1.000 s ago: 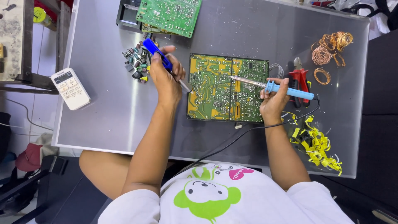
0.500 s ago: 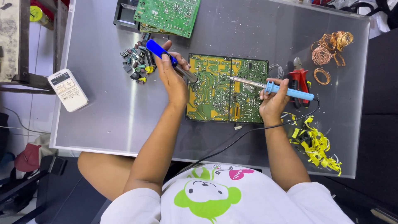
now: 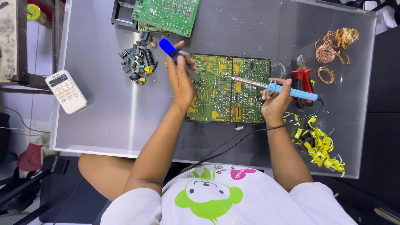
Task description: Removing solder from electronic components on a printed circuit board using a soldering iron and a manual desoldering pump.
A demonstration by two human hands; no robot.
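Left hand (image 3: 180,79) now over circuit board (image 3: 227,89).

head camera, straight down over table (image 3: 104,121)

Both arms reach over the worktop's near edge.
Left hand (image 3: 180,79) and right hand (image 3: 276,102) are each curled in a closed grip, well apart.

On the table (image 3: 104,125), 1 circuit board (image 3: 227,89) lies centred; loose components (image 3: 136,62) left of it, pliers (image 3: 302,79) right, wire coils (image 3: 333,50) beyond, remote control (image 3: 66,91) far left.
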